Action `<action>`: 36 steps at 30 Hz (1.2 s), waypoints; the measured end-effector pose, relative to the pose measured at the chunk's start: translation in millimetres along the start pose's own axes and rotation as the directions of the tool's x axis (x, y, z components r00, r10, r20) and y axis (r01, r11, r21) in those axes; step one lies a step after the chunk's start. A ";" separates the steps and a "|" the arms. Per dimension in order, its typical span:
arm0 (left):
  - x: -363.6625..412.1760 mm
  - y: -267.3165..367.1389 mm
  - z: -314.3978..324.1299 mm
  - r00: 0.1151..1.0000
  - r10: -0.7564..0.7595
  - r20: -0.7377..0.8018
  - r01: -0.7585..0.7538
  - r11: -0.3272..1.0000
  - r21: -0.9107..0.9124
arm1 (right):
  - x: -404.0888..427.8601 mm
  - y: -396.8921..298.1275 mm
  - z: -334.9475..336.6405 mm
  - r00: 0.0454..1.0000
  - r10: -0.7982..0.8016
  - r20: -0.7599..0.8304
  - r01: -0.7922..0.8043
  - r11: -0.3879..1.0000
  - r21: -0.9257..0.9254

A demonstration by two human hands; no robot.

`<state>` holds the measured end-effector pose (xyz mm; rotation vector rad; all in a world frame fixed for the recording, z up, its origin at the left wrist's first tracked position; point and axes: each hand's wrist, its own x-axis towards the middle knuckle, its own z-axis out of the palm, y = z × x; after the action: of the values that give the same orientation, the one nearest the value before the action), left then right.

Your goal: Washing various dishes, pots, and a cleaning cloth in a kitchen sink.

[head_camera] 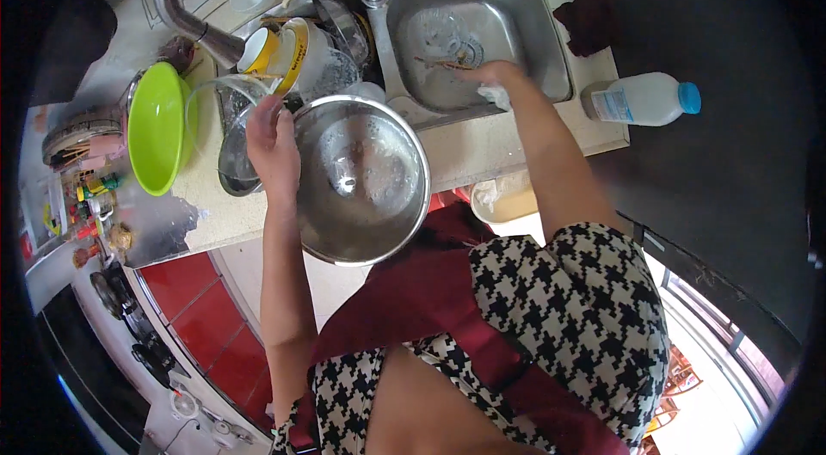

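Note:
My left hand (274, 139) grips the rim of a clear, see-through bowl (222, 132), tilted over the counter's left part. Close beside that hand, a large stainless steel bowl (361, 184) holds a little sudsy liquid and overhangs the counter's front edge. My right hand (498, 76) reaches into the right sink basin (535, 36) with a crumpled white cloth (495, 96) in it. Thin brown sticks, likely chopsticks (445, 63), lie at its fingertips near the drain; whether the fingers hold them is unclear.
Yellow-and-white bowls (293, 58) and a dark pan (342, 23) crowd the left basin beneath the faucet (193, 16). A green basin (155, 129) stands left on the counter. A blue-capped white bottle (639, 99) and a dark cloth (586, 17) are at the right end.

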<state>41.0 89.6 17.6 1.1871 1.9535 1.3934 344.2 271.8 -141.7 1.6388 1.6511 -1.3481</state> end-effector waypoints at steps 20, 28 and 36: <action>7.7 15.3 9.7 0.995 -0.090 0.031 0.089 0.995 0.043 | 68.9 -57.6 35.1 0.937 -0.301 -0.177 0.343 0.890 0.302; 3.6 12.6 8.7 0.993 -0.116 0.015 0.116 0.993 0.009 | 65.7 -100.3 35.7 0.914 -0.296 -0.277 0.268 0.954 -0.134; 6.6 26.8 6.0 0.990 -0.138 -0.002 0.138 0.990 0.003 | 5.4 -101.5 1.7 0.790 -0.605 -0.100 0.610 0.758 0.230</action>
<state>52.3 101.4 40.6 1.0306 1.9989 1.3211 248.2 291.6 -114.7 1.2675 2.2217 -1.9214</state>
